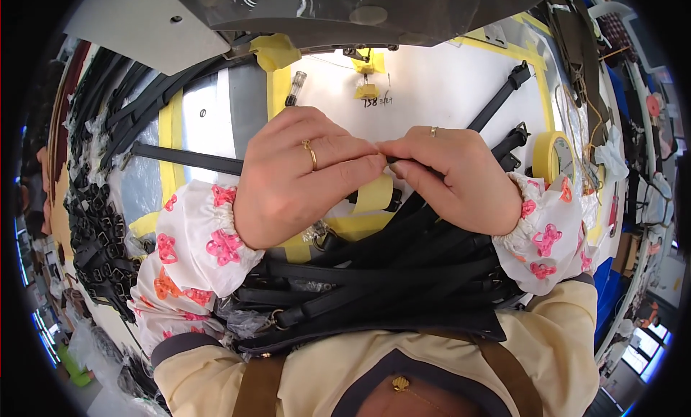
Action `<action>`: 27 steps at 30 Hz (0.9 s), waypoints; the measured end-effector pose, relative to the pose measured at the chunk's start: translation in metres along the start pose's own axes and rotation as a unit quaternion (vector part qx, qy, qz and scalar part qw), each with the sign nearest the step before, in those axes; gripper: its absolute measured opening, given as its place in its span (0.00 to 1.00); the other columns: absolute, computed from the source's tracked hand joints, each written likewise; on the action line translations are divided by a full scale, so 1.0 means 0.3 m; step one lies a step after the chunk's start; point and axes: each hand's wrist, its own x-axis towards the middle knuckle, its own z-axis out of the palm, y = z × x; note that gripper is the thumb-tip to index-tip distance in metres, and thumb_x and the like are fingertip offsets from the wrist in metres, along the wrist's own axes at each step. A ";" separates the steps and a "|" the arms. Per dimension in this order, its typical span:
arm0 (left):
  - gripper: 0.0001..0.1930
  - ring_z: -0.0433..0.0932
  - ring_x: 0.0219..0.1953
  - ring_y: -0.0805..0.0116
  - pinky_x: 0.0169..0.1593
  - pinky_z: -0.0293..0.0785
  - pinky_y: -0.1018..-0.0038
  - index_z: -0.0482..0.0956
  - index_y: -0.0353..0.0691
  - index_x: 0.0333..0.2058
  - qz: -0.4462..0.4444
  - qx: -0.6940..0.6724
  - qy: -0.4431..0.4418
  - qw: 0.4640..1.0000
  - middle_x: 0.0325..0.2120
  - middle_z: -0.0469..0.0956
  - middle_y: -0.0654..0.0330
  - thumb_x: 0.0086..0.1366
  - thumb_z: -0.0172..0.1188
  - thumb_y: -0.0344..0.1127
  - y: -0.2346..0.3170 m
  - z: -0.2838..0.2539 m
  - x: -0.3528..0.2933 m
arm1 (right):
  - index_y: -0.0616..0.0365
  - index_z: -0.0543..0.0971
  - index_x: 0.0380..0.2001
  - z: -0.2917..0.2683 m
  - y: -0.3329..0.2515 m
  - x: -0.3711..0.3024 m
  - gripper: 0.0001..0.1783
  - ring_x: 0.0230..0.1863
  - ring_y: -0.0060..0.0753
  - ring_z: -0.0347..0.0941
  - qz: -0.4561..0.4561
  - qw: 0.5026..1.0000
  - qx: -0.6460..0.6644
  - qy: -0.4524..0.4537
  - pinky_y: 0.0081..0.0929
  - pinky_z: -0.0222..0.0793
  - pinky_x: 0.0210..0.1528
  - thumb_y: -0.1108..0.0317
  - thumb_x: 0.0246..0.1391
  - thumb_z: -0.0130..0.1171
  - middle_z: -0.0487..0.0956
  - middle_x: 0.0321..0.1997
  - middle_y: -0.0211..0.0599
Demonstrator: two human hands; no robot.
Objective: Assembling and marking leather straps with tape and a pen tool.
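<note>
My left hand (291,176) and my right hand (457,161) meet in front of the sewing machine, fingertips pinched close together. Between them shows a small dark bit of a black strap, mostly covered by the fingers. One length of black strap (191,158) emerges on the left of my left hand. Beyond my right hand, another black strap length (497,99) slants up to a buckle end. Whether these lengths are one piece is hidden. Just below the fingertips is a piece of yellow tape (373,194) with a dark part beside it.
The grey sewing machine (374,14) overhangs the white work surface (432,78). Black straps (374,273) pile across my lap, with more strap bundles (108,251) at the left. A yellow tape roll (553,156) stands at the right; a small clear tube (295,89) lies near the machine.
</note>
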 end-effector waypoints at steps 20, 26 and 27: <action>0.05 0.71 0.16 0.81 0.21 0.66 0.87 0.75 0.30 0.24 -0.511 -0.486 -0.120 0.699 0.15 0.74 0.62 0.50 0.57 0.28 -0.007 -0.044 0.036 | 0.65 0.69 0.28 0.003 -0.010 -0.024 0.13 0.17 0.36 0.66 -0.233 0.961 -0.150 -0.002 0.28 0.62 0.14 0.78 0.32 0.52 0.68 0.22 0.38; 0.13 0.67 0.11 0.80 0.16 0.62 0.86 0.74 0.30 0.21 -0.532 -0.487 -0.208 0.660 0.11 0.71 0.63 0.54 0.54 0.36 -0.015 -0.060 0.045 | 0.64 0.72 0.38 -0.020 -0.049 -0.014 0.19 0.18 0.35 0.67 -0.166 0.981 -0.098 0.013 0.23 0.63 0.17 0.77 0.36 0.54 0.71 0.22 0.41; 0.13 0.67 0.11 0.80 0.16 0.62 0.86 0.74 0.31 0.21 -0.533 -0.483 -0.185 0.670 0.11 0.71 0.63 0.55 0.54 0.37 -0.011 -0.058 0.046 | 0.64 0.72 0.38 -0.025 -0.046 -0.013 0.19 0.18 0.35 0.67 -0.168 0.980 -0.103 0.016 0.23 0.63 0.17 0.77 0.36 0.54 0.71 0.22 0.41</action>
